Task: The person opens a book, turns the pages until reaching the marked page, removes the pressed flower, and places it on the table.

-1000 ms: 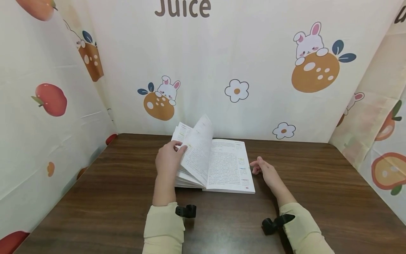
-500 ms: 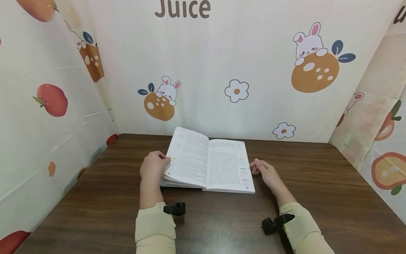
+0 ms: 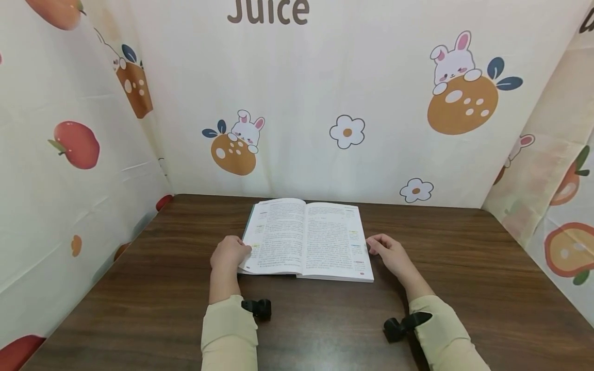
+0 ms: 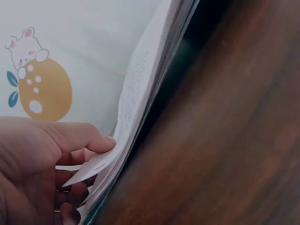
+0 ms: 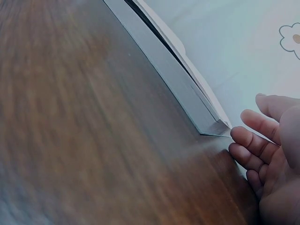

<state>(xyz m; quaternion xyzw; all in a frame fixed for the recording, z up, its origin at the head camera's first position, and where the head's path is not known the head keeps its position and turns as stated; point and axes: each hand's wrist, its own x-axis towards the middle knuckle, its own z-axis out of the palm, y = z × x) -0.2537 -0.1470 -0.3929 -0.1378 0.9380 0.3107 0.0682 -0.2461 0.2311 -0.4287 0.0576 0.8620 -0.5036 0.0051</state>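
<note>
An open book (image 3: 330, 239) with printed white pages lies on the table, both halves nearly flat. At its left edge, near the lower corner, my left hand (image 3: 228, 251) pinches the left page. The left wrist view shows the thumb of that hand (image 4: 42, 150) on top of the page (image 4: 133, 89), with the other fingers underneath and the page corner poking out between them. My right hand (image 3: 392, 256) rests beside the book's right edge. Its fingers hang loosely curled and hold nothing; in the right wrist view they are close to the corner of the page block (image 5: 164, 70).
The brown wood-grain table (image 3: 153, 288) reaches back to a white curtain (image 3: 297, 93) printed with rabbits, fruit and flowers, which also hangs at both sides. Black wrist cameras sit on the left sleeve (image 3: 229, 330) and the right sleeve (image 3: 443, 330).
A page raised by my left hand has come down to the left, and the left half of the book now lies flatter. The right hand has hardly moved.
</note>
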